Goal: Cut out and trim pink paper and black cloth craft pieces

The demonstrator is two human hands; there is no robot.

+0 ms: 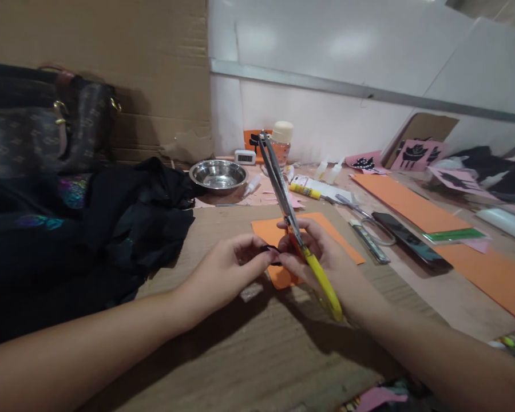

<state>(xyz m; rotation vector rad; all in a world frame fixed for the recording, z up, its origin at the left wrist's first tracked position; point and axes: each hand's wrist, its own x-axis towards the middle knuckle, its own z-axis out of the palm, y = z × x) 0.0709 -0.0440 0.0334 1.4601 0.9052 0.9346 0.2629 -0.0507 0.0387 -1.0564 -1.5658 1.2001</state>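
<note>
My left hand (244, 264) pinches a small black piece (271, 248), too small and blurred to name surely, at the middle of the view. Fingertips of my right hand (321, 254) meet it from the other side. The right hand also holds a pair of scissors (288, 212) with a yellow handle, blades pointing up and away and looking closed together. Beneath both hands an orange paper sheet (335, 237) lies on the cardboard work surface (223, 366).
A metal bowl (218, 176), a timer (245, 157) and a lidded jar (282, 143) stand at the back. On the right lie a phone (412, 241), a second pair of scissors (364, 214) and orange sheets (412, 203). Black cloth (90, 240) and a bag (30, 126) fill the left.
</note>
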